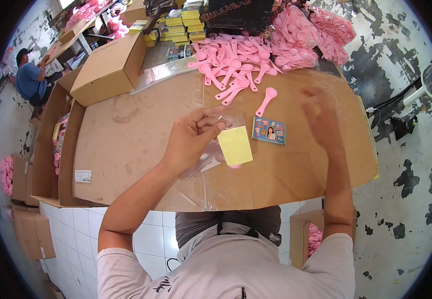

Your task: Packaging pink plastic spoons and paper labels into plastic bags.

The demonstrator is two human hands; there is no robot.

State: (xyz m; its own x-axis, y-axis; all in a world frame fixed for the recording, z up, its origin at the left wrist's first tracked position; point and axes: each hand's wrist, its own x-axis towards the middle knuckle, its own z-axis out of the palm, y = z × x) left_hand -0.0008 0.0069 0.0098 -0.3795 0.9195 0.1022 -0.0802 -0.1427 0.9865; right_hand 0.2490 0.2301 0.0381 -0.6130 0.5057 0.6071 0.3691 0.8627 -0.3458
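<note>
My left hand [188, 137] pinches a clear plastic bag [202, 163] above the cardboard-covered table. A plain yellow card or booklet [236, 146] lies in or against that bag, and a bit of pink shows under its lower edge. My right hand [321, 115] is raised over the right part of the table, apart from the bag; motion smears its fingers. Between the hands lies a small blue printed booklet [269, 131] with pictures on its cover. Just beyond it rests a single pink measuring spoon [266, 101].
A heap of pink measuring spoons [233, 62] covers the table's far side, beside filled plastic bags [296, 37]. Stacks of yellow-edged booklets [183, 22] stand behind. A closed carton [108, 67] and an open carton [69, 149] flank the left edge. A person [30, 79] sits at far left.
</note>
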